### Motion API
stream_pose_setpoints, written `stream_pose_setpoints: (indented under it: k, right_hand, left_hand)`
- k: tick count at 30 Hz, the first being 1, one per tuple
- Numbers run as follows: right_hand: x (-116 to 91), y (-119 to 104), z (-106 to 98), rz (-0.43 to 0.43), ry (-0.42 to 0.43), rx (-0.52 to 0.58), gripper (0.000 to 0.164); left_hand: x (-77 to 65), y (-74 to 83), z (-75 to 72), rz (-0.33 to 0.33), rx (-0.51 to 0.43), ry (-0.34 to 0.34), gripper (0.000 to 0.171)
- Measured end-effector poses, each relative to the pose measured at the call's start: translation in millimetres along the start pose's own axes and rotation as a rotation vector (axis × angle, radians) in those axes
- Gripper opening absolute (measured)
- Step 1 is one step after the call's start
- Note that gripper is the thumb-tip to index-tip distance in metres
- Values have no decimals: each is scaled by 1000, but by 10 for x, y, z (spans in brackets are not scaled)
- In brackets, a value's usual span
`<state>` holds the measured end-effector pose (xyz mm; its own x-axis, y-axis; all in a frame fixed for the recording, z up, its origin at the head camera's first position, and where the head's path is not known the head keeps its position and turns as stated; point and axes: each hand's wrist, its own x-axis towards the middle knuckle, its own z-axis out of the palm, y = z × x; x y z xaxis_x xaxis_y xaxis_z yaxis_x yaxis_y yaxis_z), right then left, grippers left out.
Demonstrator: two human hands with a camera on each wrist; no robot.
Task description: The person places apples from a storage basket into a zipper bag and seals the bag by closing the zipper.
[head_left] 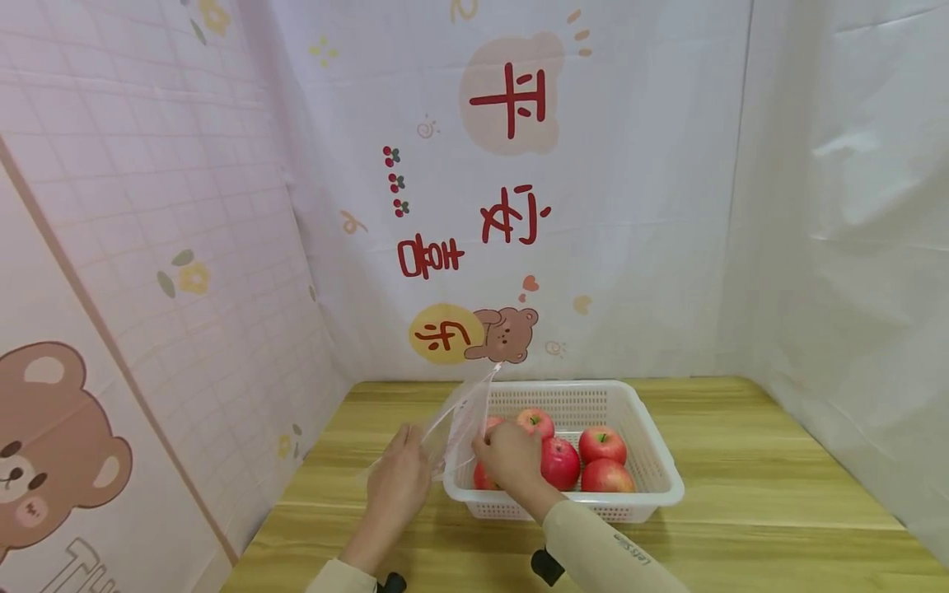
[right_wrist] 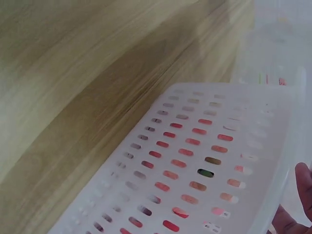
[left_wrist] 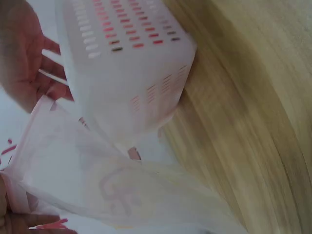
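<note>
A clear plastic bag [head_left: 461, 422] is stretched between both hands, its mouth spread apart. My left hand [head_left: 400, 476] grips one edge of it, left of the white perforated basket [head_left: 656, 497]. Over the basket's left part, my right hand [head_left: 513, 458] pinches the bag's other edge, seen in the left wrist view where that hand [left_wrist: 22, 58] meets the film [left_wrist: 73, 146]. Inside the basket lie several red apples [head_left: 603, 445], some partly covered by the right hand. Through the basket's slots [right_wrist: 180, 163], red patches show in the right wrist view.
The basket stands on a wood-grain table [head_left: 756, 461]. White printed sheets [head_left: 638, 189] hang behind the table and along both sides. A black wrist strap piece [head_left: 547, 567] shows below the right sleeve [head_left: 604, 548].
</note>
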<state>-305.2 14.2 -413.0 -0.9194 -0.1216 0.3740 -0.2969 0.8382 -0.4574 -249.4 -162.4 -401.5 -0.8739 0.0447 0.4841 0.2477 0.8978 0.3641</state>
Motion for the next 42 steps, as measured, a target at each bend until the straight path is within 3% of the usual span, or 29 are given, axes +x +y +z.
stream_pose_setpoints:
  k: [6, 10, 16, 19, 30, 37, 42]
  right_hand:
    - [-13, -30, 25, -49, 10, -119, 43]
    - [-22, -32, 15, -44, -38, -99, 41]
    - [-18, -2, 27, 1, -114, -50, 41]
    - [-16, 8, 21, 6, -128, -41, 42]
    - [-20, 188, -181, -41, -149, 44, 38]
    - [-2, 591, -538, -10, -103, 120, 30]
    - [-81, 970, -856, 34, -129, 114, 42]
  left_hand:
    - [-33, -12, -59, -41, -3, 107, 37]
    - [18, -33, -69, -52, -58, 113, 36]
    - [122, -152, 54, -24, -390, 38, 36]
    - [152, -193, 119, -12, -500, 38, 36]
    - [199, -135, 189, -78, -547, 129, 38]
    - [181, -103, 176, -154, -535, 201, 38]
    - [113, -144, 145, -231, -505, 222, 39]
